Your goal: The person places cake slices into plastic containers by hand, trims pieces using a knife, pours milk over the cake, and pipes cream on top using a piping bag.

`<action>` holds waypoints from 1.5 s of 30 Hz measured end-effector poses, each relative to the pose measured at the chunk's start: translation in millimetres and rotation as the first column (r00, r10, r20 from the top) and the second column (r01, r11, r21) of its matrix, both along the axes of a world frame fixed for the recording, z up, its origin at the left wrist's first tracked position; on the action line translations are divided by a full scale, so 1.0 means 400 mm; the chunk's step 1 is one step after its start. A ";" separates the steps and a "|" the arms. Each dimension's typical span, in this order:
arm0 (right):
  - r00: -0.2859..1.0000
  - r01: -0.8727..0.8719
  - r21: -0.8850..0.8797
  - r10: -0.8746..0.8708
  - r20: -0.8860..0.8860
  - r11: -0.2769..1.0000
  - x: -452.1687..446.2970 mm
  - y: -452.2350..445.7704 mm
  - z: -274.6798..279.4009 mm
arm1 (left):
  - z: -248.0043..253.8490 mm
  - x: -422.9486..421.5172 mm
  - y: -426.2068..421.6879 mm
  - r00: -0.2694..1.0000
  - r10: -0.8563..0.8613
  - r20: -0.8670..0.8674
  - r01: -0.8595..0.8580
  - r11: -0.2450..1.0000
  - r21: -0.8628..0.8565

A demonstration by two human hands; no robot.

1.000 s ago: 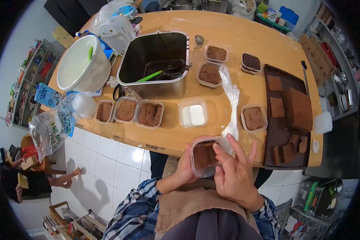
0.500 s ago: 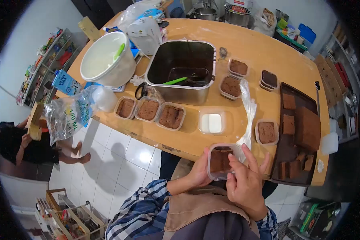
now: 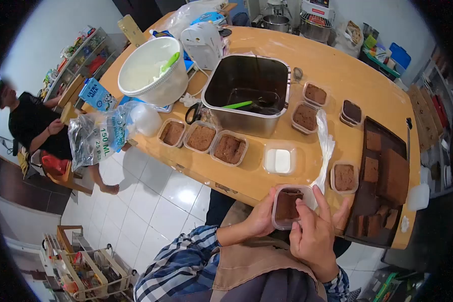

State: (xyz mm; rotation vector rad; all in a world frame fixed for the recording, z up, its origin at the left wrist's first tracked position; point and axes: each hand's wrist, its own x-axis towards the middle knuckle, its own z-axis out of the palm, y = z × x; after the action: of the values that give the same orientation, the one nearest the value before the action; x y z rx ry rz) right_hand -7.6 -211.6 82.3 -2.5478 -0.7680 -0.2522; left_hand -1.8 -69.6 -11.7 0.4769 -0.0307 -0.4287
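Note:
A clear plastic cup (image 3: 278, 221) with brown chocolate cake (image 3: 288, 204) inside is held at the table's front edge. My left hand (image 3: 260, 217) is wrapped around the cup's left side. My right hand (image 3: 314, 226) reaches over the cup from the right, a fingertip on the cake and the other fingers spread. Just beyond stands a clear container (image 3: 280, 158) with something white in it. A crumpled white piping bag (image 3: 325, 148) lies to its right, its lower end hidden behind my right hand. Right of that sits another cake-filled cup (image 3: 344, 177).
Several filled cups (image 3: 200, 137) line the left front edge. Behind them stand a metal bin (image 3: 246, 123) of dark sauce and a white tub (image 3: 156, 90) of cream, each with a green spatula. A dark tray (image 3: 360, 201) of cake is at right. Another person (image 3: 40, 121) is at left.
The camera view has shifted, so the table appears farther right and lower. My right fingertip is still on the cake, which now lies flatter in the cup. The other person appears more upright.

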 end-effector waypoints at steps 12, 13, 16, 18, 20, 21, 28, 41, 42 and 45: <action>0.999 -0.033 -0.046 0.031 -0.035 0.998 0.004 -0.001 -0.003 | 0.012 0.006 0.006 0.996 -0.041 -0.076 0.048 0.995 0.085; 0.999 -0.032 -0.027 0.032 -0.015 0.999 0.003 -0.001 0.000 | 0.013 0.006 0.005 0.998 -0.028 -0.060 0.033 0.995 0.089; 1.000 -0.026 0.009 0.026 0.018 1.000 0.002 0.004 0.011 | 0.042 0.009 0.013 1.000 -0.015 0.000 0.015 0.984 0.180; 1.000 -0.030 0.023 0.030 0.004 0.999 0.001 0.005 0.010 | 0.039 0.008 0.024 0.999 -0.037 -0.017 0.039 0.989 0.145; 0.999 -0.032 0.058 0.030 0.034 0.998 -0.002 -0.001 0.000 | 0.040 0.004 0.019 1.000 -0.021 -0.015 0.022 0.991 0.134; 0.998 -0.040 0.077 0.036 0.051 0.996 -0.001 -0.002 -0.005 | 0.037 0.004 0.019 0.999 -0.028 -0.019 0.030 0.993 0.118; 0.998 -0.055 0.026 0.054 0.042 0.998 -0.002 0.008 -0.014 | 0.047 0.003 0.024 0.997 -0.045 0.059 0.023 0.945 0.325; 0.991 -0.120 0.090 0.114 0.069 0.989 0.007 0.013 0.000 | 0.037 -0.005 0.020 0.999 -0.033 -0.024 0.037 0.972 0.233; 0.989 -0.137 0.092 0.131 0.073 0.986 0.007 0.018 0.004 | 0.039 -0.004 0.020 0.999 -0.044 -0.008 0.044 0.966 0.253; 0.988 -0.150 0.080 0.146 0.052 0.985 0.018 0.027 0.014 | 0.054 0.002 0.021 0.997 -0.082 0.013 0.074 0.951 0.300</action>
State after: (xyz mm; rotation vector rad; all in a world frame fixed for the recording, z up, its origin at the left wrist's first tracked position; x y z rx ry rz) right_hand -0.5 -200.8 87.8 -2.4003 -0.9401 -0.2892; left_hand -1.1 -61.1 10.0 0.7823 -0.0090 -0.5080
